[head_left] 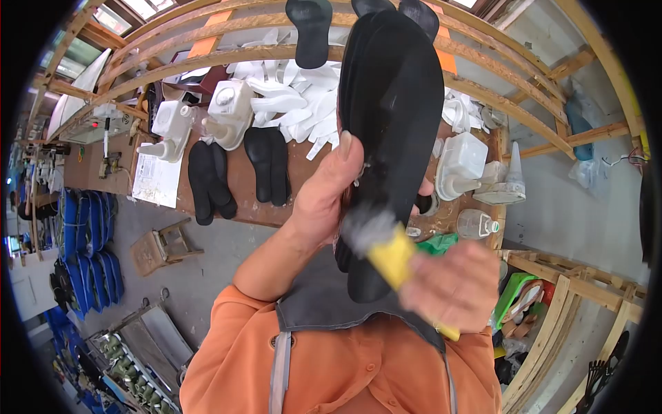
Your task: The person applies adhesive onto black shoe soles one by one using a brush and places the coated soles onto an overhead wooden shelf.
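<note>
A stack of black insoles [396,131] stands upright in front of my chest, toe ends up. My left hand [331,183] is closed round its edge, thumb on the near side and fingertips showing at the far edge. In my right hand [452,283] is a brush with a yellow handle [392,259]. Its pale bristles [369,231] lie against the lower part of the front insole and are smeared by motion. The front insole's surface looks partly shiny. More black insoles [267,165] lie in pairs on the brown bench [241,207].
White cut pieces [296,103] are heaped at the back of the bench. White plastic containers [231,107] stand left, others [462,162] right, near a clear bottle [476,224]. A wooden rack [269,34] with single insoles [309,34] arches overhead. A wooden stool [165,245] stands at left.
</note>
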A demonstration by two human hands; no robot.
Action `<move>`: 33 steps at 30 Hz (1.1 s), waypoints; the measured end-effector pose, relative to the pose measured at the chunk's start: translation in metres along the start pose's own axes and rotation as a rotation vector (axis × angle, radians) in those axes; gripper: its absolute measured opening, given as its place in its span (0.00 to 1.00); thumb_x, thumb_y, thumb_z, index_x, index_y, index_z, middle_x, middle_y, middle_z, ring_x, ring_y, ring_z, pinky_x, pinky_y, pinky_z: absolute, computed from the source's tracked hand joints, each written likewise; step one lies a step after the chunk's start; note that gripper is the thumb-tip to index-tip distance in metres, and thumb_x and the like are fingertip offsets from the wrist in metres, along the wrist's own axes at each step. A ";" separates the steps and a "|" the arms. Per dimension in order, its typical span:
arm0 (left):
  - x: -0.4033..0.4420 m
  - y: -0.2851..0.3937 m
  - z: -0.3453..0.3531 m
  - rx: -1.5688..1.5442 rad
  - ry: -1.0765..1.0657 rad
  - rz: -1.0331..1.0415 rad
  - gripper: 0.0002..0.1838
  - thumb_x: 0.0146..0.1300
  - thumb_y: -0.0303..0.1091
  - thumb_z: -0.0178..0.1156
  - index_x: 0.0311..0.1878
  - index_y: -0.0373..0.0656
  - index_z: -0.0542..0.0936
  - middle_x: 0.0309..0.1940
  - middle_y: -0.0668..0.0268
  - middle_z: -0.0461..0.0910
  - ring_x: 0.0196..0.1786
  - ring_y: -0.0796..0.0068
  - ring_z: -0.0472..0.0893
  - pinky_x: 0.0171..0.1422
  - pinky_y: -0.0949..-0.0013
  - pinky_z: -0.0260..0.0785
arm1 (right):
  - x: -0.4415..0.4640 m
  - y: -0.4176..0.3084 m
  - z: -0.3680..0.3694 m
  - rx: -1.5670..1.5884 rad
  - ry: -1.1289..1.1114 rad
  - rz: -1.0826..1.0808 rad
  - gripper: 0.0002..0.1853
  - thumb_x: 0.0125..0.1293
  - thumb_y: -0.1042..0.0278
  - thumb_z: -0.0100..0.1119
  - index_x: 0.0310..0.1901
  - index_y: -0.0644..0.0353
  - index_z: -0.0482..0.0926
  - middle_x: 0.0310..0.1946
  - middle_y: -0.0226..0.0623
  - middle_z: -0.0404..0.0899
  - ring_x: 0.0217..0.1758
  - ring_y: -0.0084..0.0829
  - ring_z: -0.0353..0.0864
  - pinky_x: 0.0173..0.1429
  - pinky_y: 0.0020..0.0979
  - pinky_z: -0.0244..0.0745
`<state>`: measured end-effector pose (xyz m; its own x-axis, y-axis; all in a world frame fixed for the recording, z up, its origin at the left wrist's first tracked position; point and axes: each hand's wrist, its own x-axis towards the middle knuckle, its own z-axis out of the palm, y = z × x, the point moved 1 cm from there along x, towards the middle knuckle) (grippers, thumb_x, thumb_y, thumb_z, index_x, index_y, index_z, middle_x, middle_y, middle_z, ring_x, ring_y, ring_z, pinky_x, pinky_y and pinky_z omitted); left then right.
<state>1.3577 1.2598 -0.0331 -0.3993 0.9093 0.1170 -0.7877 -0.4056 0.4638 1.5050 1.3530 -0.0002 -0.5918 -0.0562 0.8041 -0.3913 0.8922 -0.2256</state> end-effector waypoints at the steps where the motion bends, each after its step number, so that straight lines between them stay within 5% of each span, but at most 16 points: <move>1: 0.001 0.000 0.001 0.019 0.003 -0.004 0.36 0.69 0.62 0.39 0.66 0.40 0.61 0.51 0.56 0.77 0.49 0.62 0.80 0.47 0.67 0.75 | -0.001 0.000 -0.002 0.014 0.013 -0.001 0.08 0.54 0.73 0.63 0.36 0.55 0.84 0.35 0.37 0.83 0.20 0.20 0.67 0.24 0.20 0.59; 10: 0.014 -0.007 0.003 0.086 0.002 0.035 0.30 0.71 0.57 0.40 0.62 0.40 0.66 0.44 0.59 0.80 0.43 0.66 0.83 0.44 0.68 0.77 | -0.016 -0.022 -0.020 0.289 -0.020 -0.096 0.07 0.52 0.74 0.63 0.34 0.55 0.85 0.34 0.37 0.84 0.18 0.21 0.66 0.23 0.20 0.58; 15: 0.018 -0.006 0.008 0.065 0.006 0.137 0.35 0.70 0.60 0.38 0.66 0.38 0.64 0.56 0.51 0.74 0.48 0.52 0.81 0.43 0.61 0.80 | -0.020 -0.015 -0.018 0.111 0.009 -0.091 0.06 0.52 0.75 0.63 0.33 0.55 0.85 0.33 0.36 0.83 0.18 0.20 0.65 0.23 0.19 0.57; 20: 0.016 -0.004 0.019 0.076 0.043 0.138 0.34 0.69 0.61 0.40 0.61 0.39 0.68 0.43 0.50 0.80 0.38 0.63 0.84 0.39 0.70 0.78 | -0.025 -0.031 -0.040 0.248 -0.111 -0.166 0.07 0.51 0.76 0.62 0.32 0.55 0.84 0.33 0.36 0.83 0.18 0.20 0.64 0.23 0.20 0.57; 24: 0.016 -0.007 0.030 -0.301 -0.125 -0.010 0.33 0.71 0.57 0.38 0.65 0.38 0.65 0.56 0.51 0.74 0.47 0.52 0.82 0.42 0.61 0.79 | -0.011 -0.019 -0.042 0.136 0.001 -0.118 0.07 0.50 0.76 0.63 0.32 0.55 0.84 0.34 0.35 0.83 0.18 0.19 0.64 0.23 0.20 0.57; 33: 0.018 0.000 0.036 -0.155 -0.018 0.039 0.35 0.68 0.59 0.42 0.67 0.39 0.61 0.56 0.51 0.74 0.46 0.51 0.82 0.40 0.61 0.80 | -0.008 -0.018 -0.050 0.206 -0.026 -0.107 0.06 0.50 0.76 0.63 0.32 0.55 0.84 0.33 0.33 0.83 0.17 0.18 0.63 0.22 0.19 0.57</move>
<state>1.3678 1.2792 0.0009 -0.4235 0.8937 0.1485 -0.8353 -0.4486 0.3177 1.5514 1.3600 0.0250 -0.5558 -0.1594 0.8159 -0.5870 0.7702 -0.2494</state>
